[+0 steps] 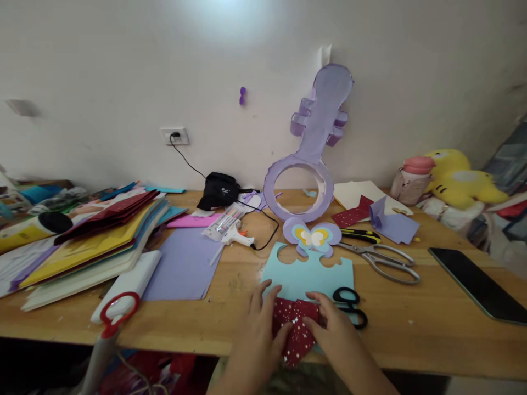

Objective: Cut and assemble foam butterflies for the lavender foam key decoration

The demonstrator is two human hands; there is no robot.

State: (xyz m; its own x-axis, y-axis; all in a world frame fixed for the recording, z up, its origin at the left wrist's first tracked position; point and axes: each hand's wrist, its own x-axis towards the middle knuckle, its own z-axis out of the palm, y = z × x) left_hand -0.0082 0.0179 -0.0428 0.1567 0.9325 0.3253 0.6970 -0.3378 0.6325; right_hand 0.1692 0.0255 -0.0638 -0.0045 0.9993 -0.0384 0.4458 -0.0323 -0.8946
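Both my hands rest on a dark red sheet with small white stars (297,328) at the table's near edge. My left hand (258,323) lies on its left part, fingers spread and pressing down. My right hand (332,323) holds its right side, fingers curled over a folded flap. The red sheet lies on a light blue foam sheet (308,273) with scalloped cut-outs along its far edge. A purple butterfly cut-out (316,236) sits just beyond it.
Small black scissors (351,306) lie right of my right hand; large steel scissors (381,260) and a yellow cutter (361,235) farther back. A glue gun (239,236), purple sheet (185,263), stacked coloured paper (86,241), purple guitar shape (313,148), phone (480,285).
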